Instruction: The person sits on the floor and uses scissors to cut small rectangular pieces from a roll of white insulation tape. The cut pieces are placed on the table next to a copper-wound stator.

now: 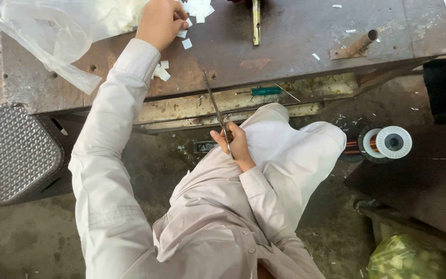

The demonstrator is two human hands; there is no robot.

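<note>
Both my arms are in long, pale grey-beige cotton work sleeves, plain weave, creased along their length. The left sleeve (pixel 107 155) has a stitched seam band partway up and a turned cuff sitting right behind my bare left hand (pixel 160 21). The right sleeve (pixel 269 206) ends in a stitched cuff just behind my bare right hand (pixel 235 143), no gloves. Same-colour shirt front below, small buttons on a placket, flat chest panel. Matching pale trousers over my knee (pixel 295 150), just beside the right grip.
</note>
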